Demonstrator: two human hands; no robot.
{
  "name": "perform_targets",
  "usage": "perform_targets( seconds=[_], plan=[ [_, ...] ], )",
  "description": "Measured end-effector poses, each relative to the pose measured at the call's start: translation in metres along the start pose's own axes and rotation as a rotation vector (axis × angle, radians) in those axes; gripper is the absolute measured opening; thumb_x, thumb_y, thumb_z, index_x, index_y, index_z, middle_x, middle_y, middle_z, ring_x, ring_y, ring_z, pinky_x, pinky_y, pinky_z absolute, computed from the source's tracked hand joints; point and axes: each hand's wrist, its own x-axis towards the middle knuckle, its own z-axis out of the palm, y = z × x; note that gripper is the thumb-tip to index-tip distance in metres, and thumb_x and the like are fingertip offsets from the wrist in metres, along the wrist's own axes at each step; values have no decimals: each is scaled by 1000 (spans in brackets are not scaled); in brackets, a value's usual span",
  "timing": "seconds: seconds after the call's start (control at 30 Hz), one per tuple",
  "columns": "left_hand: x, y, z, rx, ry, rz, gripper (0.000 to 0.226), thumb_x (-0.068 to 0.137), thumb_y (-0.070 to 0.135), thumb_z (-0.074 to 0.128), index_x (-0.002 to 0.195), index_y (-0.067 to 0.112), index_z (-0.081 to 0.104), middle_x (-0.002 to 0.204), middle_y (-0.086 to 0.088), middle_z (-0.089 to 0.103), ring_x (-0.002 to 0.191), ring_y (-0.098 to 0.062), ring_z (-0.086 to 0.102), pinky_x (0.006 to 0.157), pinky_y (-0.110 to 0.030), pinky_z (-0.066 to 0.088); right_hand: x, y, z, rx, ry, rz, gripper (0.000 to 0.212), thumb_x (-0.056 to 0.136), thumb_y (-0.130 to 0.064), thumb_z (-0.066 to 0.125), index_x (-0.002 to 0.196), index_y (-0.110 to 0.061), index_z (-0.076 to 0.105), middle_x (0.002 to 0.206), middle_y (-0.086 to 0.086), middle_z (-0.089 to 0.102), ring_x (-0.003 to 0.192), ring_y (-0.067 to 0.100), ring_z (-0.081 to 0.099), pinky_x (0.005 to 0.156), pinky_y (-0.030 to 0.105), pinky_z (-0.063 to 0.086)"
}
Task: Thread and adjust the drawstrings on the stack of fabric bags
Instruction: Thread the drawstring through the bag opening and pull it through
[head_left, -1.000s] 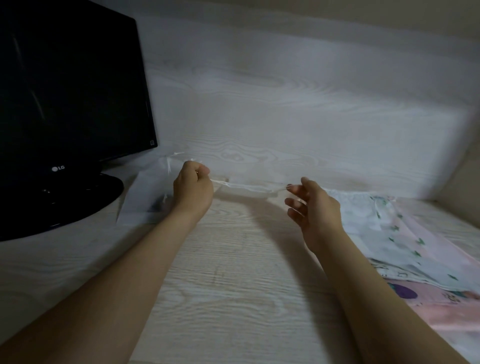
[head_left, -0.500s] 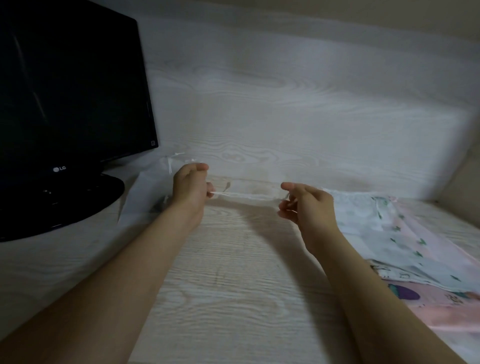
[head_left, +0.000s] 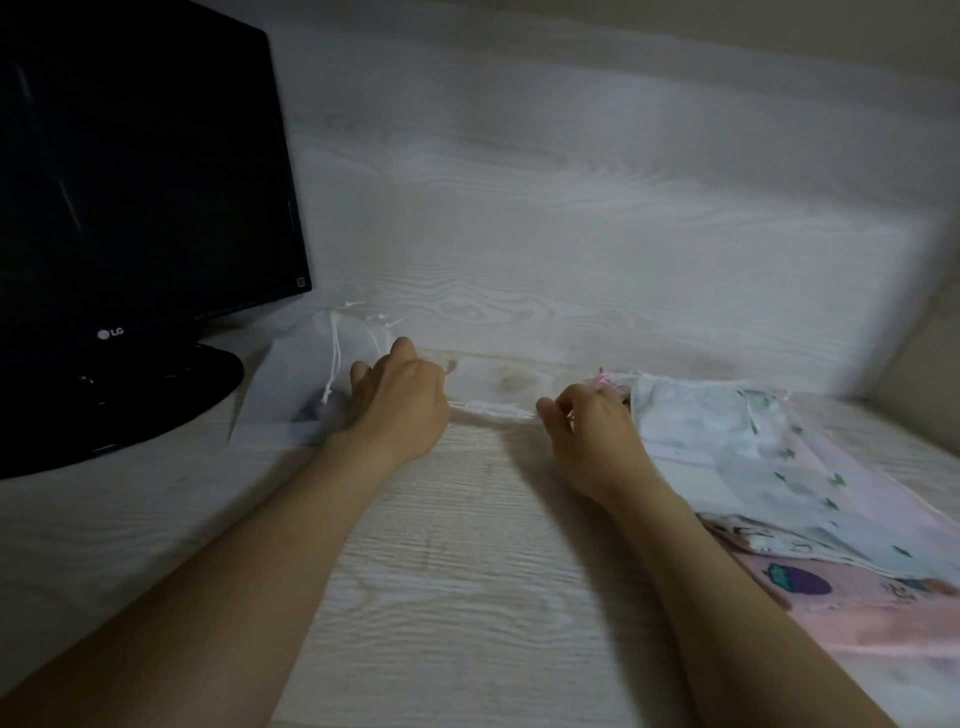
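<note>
Stretching low over the pale wood-grain tabletop (head_left: 467, 545) in the head view, a white drawstring (head_left: 493, 413) runs between the person's two grips. The left grip (head_left: 400, 402) is clenched on one end, its fingertips hidden behind the knuckles. The right grip (head_left: 589, 434) pinches the other end between thumb and fingers. The only readable writing is the "LG" logo (head_left: 110, 333) on the lower bezel of the black monitor (head_left: 140, 182) at far left. A small sticker (head_left: 300, 283) at the bezel's right corner is too small to read, as are the marks printed on the pink bag (head_left: 857, 623). A white bag (head_left: 296, 384) with its own cord at the neck lies between the monitor's round base (head_left: 171, 395) and the left grip. The stack of fabric bags (head_left: 727, 441) lies just right of the right grip, white with green motifs on top and pink beneath, and runs off the right edge. The back panel (head_left: 571, 208) rises just beyond both grips, and bare tabletop spreads across the near middle.
</note>
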Motion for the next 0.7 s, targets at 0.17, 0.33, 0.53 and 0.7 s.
perform_targets(
  seconds=[0.17,0.33,0.53,0.7],
  plan=[
    [-1,6,-4,-73,29,-89,55,104,46,42,65,16,65,113,-6,51,92,-29,53,101,-42,32,0,-4,-6,94,21,37,52,99,-53,59,66,-14,64,62,-1,62,86,29,63,77,36,49],
    [7,-4,4,16,65,-144,54,109,41,35,94,11,78,112,-7,47,88,-25,51,102,-45,33,-3,-9,-13,16,96,89,45,96,-42,62,65,-10,63,66,1,62,82,32,63,76,39,51],
    [16,-11,11,66,121,-186,56,106,51,33,103,19,79,121,-4,49,104,-33,57,98,-49,40,-6,-13,-17,-199,73,154,34,101,-39,53,75,-18,59,95,5,59,101,31,58,93,44,37],
    [9,-5,3,7,203,-45,56,111,48,32,96,19,78,121,-6,48,106,-26,53,96,-41,28,-4,-10,-19,-174,120,137,40,103,-36,48,67,-19,47,91,7,60,87,33,58,90,46,41]
  ],
)
